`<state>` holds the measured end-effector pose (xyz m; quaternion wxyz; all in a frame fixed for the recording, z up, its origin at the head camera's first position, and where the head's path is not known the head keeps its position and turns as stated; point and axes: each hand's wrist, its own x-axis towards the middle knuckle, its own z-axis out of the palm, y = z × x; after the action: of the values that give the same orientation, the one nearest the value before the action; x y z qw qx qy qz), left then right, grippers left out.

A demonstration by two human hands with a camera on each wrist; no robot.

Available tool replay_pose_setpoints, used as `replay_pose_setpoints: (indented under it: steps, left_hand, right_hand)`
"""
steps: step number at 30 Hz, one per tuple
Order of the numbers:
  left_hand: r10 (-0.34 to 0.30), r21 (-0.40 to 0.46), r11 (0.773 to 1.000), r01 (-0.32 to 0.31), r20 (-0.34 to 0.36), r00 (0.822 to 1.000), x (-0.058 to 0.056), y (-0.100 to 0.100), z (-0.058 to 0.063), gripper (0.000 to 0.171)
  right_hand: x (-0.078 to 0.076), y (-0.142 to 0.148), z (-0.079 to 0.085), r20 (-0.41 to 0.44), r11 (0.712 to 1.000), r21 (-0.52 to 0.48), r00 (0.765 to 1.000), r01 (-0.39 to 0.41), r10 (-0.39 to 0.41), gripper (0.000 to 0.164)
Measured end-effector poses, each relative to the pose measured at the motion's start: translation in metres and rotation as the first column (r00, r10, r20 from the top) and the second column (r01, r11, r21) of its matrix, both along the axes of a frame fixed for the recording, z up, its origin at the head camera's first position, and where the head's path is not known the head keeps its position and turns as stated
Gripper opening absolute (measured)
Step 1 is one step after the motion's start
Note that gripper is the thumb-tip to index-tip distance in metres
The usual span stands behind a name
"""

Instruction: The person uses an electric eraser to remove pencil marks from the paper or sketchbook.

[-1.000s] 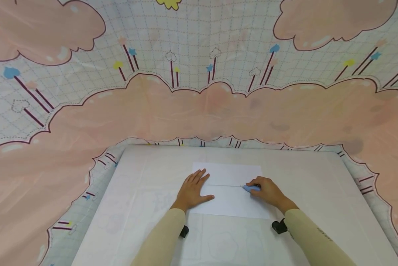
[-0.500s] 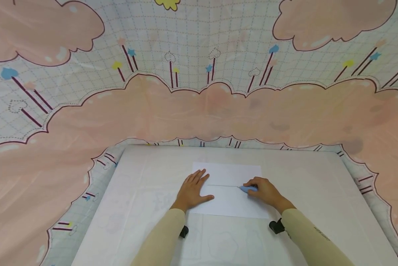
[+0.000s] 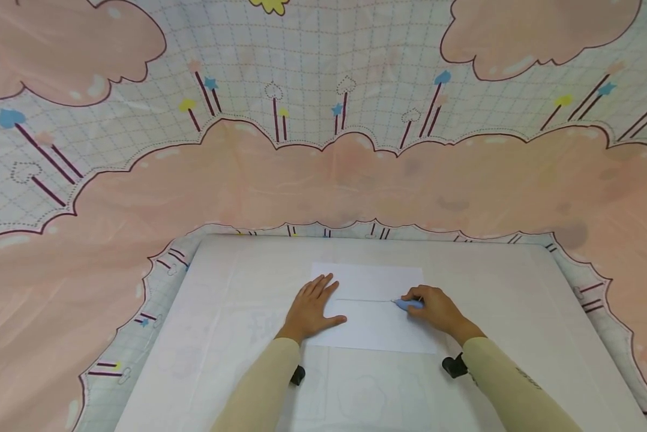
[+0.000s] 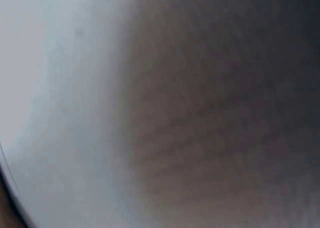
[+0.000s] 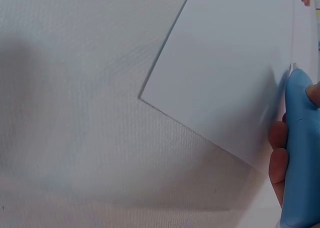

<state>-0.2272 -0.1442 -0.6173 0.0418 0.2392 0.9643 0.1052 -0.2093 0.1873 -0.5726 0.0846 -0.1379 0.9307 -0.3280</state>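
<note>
Lying nearest, two khaki sleeves [image 3: 261, 384], each with a black block [image 3: 454, 366] at the wrist; dark lettering runs along the right one, too small to read. Left hand [image 3: 309, 311]: fingers straight and spread, resting on the left part of a white sheet [image 3: 374, 333]; its own wrist view is too blurred to add detail. Right hand [image 3: 436, 307]: fingers and thumb wrapped round a blue tool [image 5: 303, 163]. Tool is chunky, smooth, matt-looking, rounded at the front, a fine seam across the body, small pale tip. It sits over the right half of the sheet, tip pointing left, at the right end of a thin dark line [image 3: 361, 300] that runs from near the left hand. Sheet lies flat on a whitish surface [image 3: 237, 288], finely textured close up, faint shapes showing. Beyond, a printed cloth [image 3: 323, 186]: peach clouds, pale grid, blue and yellow motifs on dark sticks.
</note>
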Motion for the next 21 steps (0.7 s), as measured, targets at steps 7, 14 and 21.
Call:
replay_pose_setpoints:
  steps: [7, 14, 21]
  left_hand:
    - [0.001, 0.02, 1.0, -0.002, 0.01, 1.0, 0.001, 0.0, 0.003, 0.092]
    - [0.006, 0.0, 1.0, -0.006, -0.002, 1.0, 0.001, 0.0, 0.002, 0.093]
    - [-0.004, 0.02, 1.0, 0.004, -0.007, 1.0, 0.001, -0.001, 0.002, 0.092]
  right_hand:
    - [-0.001, -0.002, -0.003, -0.003, 1.0, 0.001, 1.0, -0.006, 0.006, 0.018]
    - [-0.003, -0.008, -0.002, -0.012, 0.999, -0.011, 0.999, -0.034, 0.034, 0.018]
    - [-0.003, -0.01, 0.002, 0.004, 1.0, -0.003, 1.0, -0.012, 0.012, 0.018]
